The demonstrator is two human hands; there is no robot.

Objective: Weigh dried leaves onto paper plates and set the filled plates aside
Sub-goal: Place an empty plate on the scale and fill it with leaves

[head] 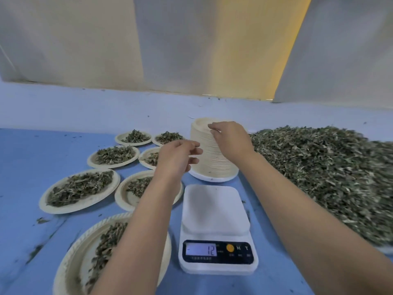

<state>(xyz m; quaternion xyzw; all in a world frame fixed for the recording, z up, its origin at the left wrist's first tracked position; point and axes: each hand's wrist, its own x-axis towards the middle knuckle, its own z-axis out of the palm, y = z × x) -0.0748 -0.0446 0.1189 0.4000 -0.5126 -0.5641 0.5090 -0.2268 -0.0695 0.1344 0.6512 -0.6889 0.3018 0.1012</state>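
Note:
A tall stack of cream paper plates (209,158) stands behind the white digital scale (215,211). The scale's platform is bare and its display (202,249) reads 12 after a dash. My right hand (230,138) lies over the top of the stack, its fingertips pinching the rim of the top plate. Close to the stack's left side, my left hand (177,155) hovers with loosely curled fingers and holds nothing. A big heap of dried green leaves (323,173) lies to the right. Several filled plates (79,190) sit on the left.
A blue sheet (32,167) covers the table, with leaf crumbs scattered on it. One filled plate (106,252) lies under my left forearm at the near edge. Pale curtains (191,45) hang behind the table's far edge.

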